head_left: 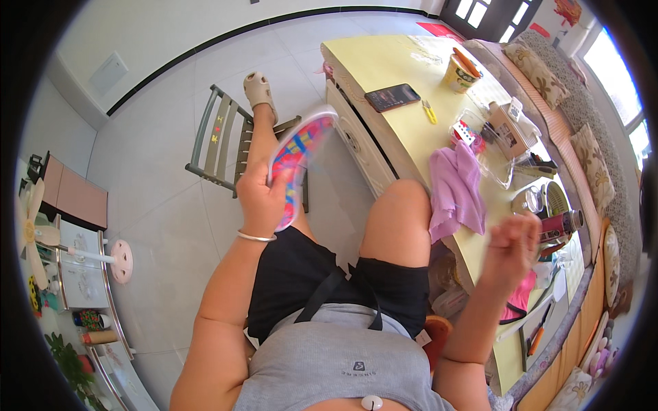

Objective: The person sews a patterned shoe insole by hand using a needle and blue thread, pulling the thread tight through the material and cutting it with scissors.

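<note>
My left hand (pixel 259 200) is closed round the narrower end of a shoe sole (pixel 301 145), held up over my bent leg. The sole has a white rim and a pink face crossed by blue and yellow patterning. Its upper part is smeared by motion. My right hand (pixel 510 248) is raised above the right side of the yellow-covered table (pixel 384 65), apart from the sole. Its fingers are curled in and slightly blurred; anything pinched between them is too small to see. A lilac cloth (pixel 456 188) hangs over the table's near edge, close to my knee.
A phone (pixel 393 97), yellow snips (pixel 429 111) and a paper tub (pixel 461 73) lie farther up the table. Beside my right hand are a dark bottle (pixel 558 225) and a glass jar (pixel 528 200). A folding chair (pixel 221 137) supports my foot; a white fan (pixel 41 234) stands left.
</note>
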The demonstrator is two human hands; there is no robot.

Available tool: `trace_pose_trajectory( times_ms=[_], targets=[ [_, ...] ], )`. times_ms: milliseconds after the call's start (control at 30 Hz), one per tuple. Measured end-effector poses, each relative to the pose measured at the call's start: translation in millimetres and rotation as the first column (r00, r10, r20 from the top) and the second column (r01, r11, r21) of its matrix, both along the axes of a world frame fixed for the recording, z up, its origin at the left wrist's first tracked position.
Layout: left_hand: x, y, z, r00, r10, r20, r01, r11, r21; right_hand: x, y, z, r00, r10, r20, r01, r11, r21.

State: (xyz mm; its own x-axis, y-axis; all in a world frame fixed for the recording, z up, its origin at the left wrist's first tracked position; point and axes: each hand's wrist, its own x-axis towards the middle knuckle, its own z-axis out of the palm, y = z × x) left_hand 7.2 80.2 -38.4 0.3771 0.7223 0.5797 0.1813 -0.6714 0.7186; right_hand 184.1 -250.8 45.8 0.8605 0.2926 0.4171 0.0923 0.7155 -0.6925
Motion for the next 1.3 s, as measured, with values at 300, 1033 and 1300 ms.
trace_pose_trajectory(
  times_ms=[300,1033,1300],
  targets=[
    [-0.2,-14.6,22.3,0.938,-0.18,0.295,0.295,0.861,-0.415,32.3,-59.9,-31.1,0.949,-0.295,-0.114,0.25,0.92,-0.302],
    [6.5,-85.5,36.6,0.789,-0.489,0.371,0.594,0.457,-0.662,-62.7,95.3,-58.5,0.967,0.125,-0.223,-0.208,0.892,-0.401],
    [11.1,-62.9,23.0,0.863,-0.411,0.293,0.505,0.713,-0.486,-13.4,36.9,-39.2,0.833,0.39,-0.393,-0.24,0.894,0.378]
  ],
)
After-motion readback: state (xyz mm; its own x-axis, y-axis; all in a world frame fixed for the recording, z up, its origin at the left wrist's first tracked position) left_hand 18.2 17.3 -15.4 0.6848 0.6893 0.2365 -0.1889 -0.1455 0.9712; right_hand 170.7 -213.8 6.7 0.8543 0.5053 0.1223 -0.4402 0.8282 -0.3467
